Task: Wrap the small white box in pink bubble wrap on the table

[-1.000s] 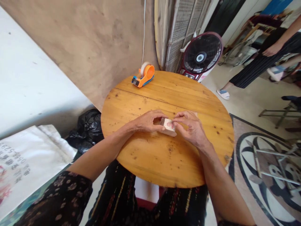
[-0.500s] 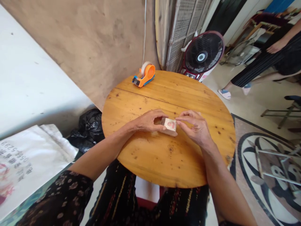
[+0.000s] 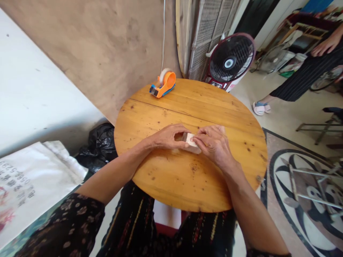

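A small pale box (image 3: 192, 147) with a printed top rests on the round wooden table. My left hand (image 3: 171, 137) grips its left end between thumb and fingers. Over the right part of the box's top, my right hand (image 3: 211, 142) has thumb and fingertips pinched together, touching the top and covering part of the print. Whatever may be between those fingertips is too small to make out.
An orange tape dispenser (image 3: 164, 85) stands at the back of the wooden table (image 3: 166, 185). Behind the table is a fan (image 3: 229, 63). Black plastic bags (image 3: 100, 144) lie to the left. A person's legs (image 3: 294, 80) show at the upper right.
My right hand has moved left onto the box's top, and its fingertips have come together. My left hand keeps its hold. The other person has shifted to the right.
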A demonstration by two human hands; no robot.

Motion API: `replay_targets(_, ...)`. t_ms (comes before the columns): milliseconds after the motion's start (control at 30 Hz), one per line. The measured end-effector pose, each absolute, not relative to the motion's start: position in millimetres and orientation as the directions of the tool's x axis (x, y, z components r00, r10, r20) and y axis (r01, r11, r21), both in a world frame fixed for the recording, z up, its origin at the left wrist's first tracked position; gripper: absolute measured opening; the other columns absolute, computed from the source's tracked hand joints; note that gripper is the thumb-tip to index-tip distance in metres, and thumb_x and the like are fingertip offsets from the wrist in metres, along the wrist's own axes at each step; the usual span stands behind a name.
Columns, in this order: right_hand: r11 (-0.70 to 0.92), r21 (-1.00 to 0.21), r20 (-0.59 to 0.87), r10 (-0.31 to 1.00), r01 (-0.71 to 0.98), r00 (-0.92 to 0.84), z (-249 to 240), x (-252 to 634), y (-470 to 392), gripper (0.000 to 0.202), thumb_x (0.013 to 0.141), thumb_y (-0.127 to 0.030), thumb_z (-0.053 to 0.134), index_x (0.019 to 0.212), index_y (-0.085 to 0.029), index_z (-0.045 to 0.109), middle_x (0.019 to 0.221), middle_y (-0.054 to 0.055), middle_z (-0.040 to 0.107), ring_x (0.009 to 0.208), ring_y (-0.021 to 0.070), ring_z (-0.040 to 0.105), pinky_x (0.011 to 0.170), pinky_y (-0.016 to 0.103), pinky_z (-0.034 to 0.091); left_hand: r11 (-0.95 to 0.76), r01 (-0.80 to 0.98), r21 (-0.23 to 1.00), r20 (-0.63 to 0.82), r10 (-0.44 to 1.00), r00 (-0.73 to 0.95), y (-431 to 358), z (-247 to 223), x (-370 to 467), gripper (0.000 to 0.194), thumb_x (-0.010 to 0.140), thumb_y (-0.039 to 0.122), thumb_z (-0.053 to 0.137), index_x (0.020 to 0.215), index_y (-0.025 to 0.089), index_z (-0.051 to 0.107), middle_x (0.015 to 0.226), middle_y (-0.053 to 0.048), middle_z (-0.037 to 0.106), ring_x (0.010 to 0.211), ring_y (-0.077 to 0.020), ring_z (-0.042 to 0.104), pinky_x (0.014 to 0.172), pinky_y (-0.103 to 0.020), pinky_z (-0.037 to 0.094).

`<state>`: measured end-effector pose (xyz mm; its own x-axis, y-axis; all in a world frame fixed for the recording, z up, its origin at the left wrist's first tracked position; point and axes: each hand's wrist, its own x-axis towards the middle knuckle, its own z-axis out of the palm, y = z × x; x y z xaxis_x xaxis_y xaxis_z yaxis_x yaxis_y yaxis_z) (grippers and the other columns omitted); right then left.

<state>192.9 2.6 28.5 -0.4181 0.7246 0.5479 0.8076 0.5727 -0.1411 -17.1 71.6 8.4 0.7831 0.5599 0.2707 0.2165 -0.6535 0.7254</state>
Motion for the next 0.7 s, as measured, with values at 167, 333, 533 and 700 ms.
replay_targets(167,0.57,-0.222,0.565,0.737,0.791,-0.372,22,195,8,0.016,0.092,-0.025,0.054,0.08,-0.022,0.064,0.088,0.004,0.067,0.082,0.0196,0.059,0.079,0.037,0.039,-0.638,0.234,0.734,0.26,0.582,0.77,72,6,-16,0.05,0.079,0.051,0.065,0.116,0.018,0.064,0.108,-0.009,0.065,0.099,-0.0222,0.06,0.09,-0.037,0.046)
replay_targets(333,0.533,-0.352,0.547,0.784,0.769,-0.293,20,198,12,0.011,0.091,-0.023,0.053,0.083,-0.023,0.061,0.088,0.004,0.065,0.088,0.0207,0.06,0.081,0.038,0.041,-0.639,0.32,0.7,0.208,0.61,0.764,71,6,-15,0.058,0.08,0.058,0.062,0.124,0.02,0.06,0.11,-0.009,0.066,0.098,-0.0236,0.06,0.088,-0.038,0.045)
replay_targets(533,0.501,-0.425,0.527,0.814,0.754,-0.244,22,197,14,0.01,0.09,-0.021,0.052,0.082,-0.023,0.057,0.088,0.004,0.064,0.087,0.021,0.06,0.08,0.038,0.043,-0.632,0.333,0.7,0.206,0.625,0.753,67,8,-14,0.061,0.078,0.054,0.065,0.127,0.019,0.058,0.109,-0.009,0.066,0.095,-0.0231,0.061,0.086,-0.038,0.047)
replay_targets(700,0.493,-0.495,0.545,0.817,0.716,-0.185,27,197,14,0.012,0.091,-0.021,0.05,0.08,-0.023,0.056,0.087,0.005,0.064,0.086,0.0209,0.06,0.08,0.038,0.045,-0.615,0.227,0.755,0.26,0.599,0.757,65,3,-13,0.074,0.073,0.044,0.072,0.138,0.02,0.046,0.124,-0.011,0.059,0.103,-0.0223,0.059,0.093,-0.039,0.047)
